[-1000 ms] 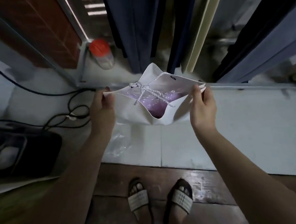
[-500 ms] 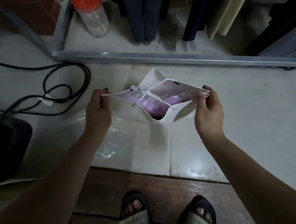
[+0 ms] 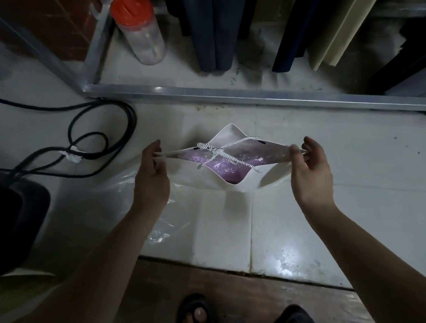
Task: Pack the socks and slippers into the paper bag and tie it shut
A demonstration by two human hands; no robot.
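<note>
Paper bag (image 3: 208, 183), white and stiff, opens diamond-shaped between my left hand (image 3: 150, 182) and right hand (image 3: 311, 178), each pinching one end fold. Twisted cord (image 3: 216, 151) crosses its mouth, knotted, over glossy purple wrap (image 3: 234, 165).

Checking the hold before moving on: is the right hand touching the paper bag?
Touching. Head view shows the right hand pinching the right end of the paper bag between thumb and fingers.

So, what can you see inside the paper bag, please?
A purple item in clear plastic shows in the paper bag, beneath the knotted cord. Anything deeper is covered.
</note>
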